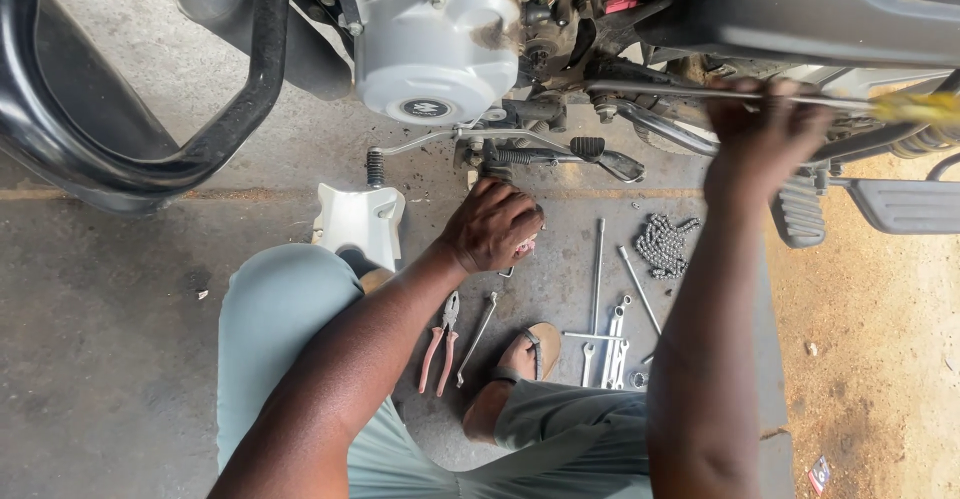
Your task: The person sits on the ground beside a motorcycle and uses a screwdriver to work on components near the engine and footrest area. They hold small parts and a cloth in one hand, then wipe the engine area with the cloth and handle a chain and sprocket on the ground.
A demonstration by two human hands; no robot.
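Concrete workshop floor: left hand (492, 227) fisted under a motorcycle engine (435, 44); right hand (762, 129) grips a long screwdriver (760, 97), best kept level and steady.

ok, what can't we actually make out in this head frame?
- Left hand: fist closed under the engine; what it grips is hidden by the fingers.
- Right hand: holds a long tool; its yellow handle is blurred and cut off by the right edge, its tip lost among the frame parts.
- Chain: too small to judge its condition.
- Wrenches: overlapping, sizes unreadable.
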